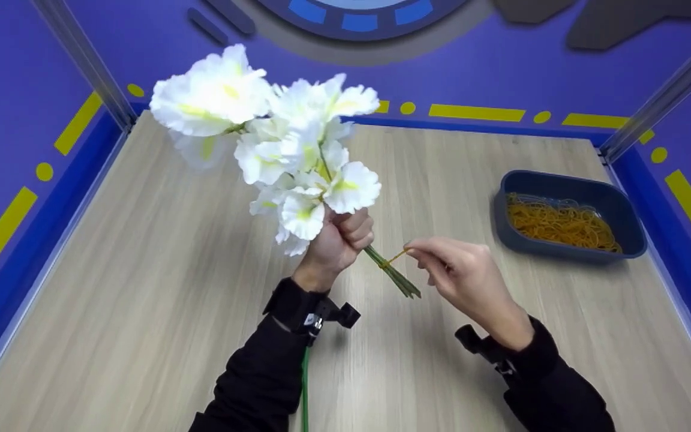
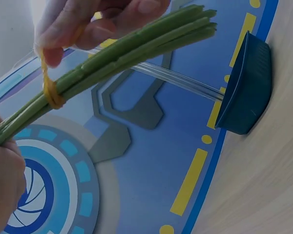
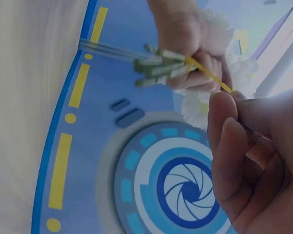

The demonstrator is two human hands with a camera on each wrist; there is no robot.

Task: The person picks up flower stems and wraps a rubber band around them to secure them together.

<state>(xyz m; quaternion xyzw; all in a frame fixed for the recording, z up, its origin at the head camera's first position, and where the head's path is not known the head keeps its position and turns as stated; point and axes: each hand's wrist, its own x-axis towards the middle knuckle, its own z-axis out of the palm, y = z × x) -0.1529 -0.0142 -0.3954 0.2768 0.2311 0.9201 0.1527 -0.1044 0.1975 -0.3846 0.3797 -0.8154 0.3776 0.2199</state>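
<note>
My left hand (image 1: 339, 240) grips a bunch of white artificial flowers (image 1: 306, 150) by the stems, just under the blooms. The green stems (image 2: 132, 53) stick out past the fist, tilted down to the right in the head view. Around them a yellow rubber band (image 2: 52, 92) is looped, wound more than once. My right hand (image 1: 462, 270) pinches the free end of the band between thumb and forefinger and stretches it away from the stems. In the right wrist view the pulled strand (image 3: 210, 74) runs taut from stems to fingertips.
A dark blue-grey tub (image 1: 570, 249) with many yellow rubber bands (image 1: 558, 225) stands at the right on the wooden table (image 1: 141, 300). One green stem (image 1: 305, 390) lies beside the left forearm. Blue printed panels (image 1: 441, 78) wall the table at the back and sides.
</note>
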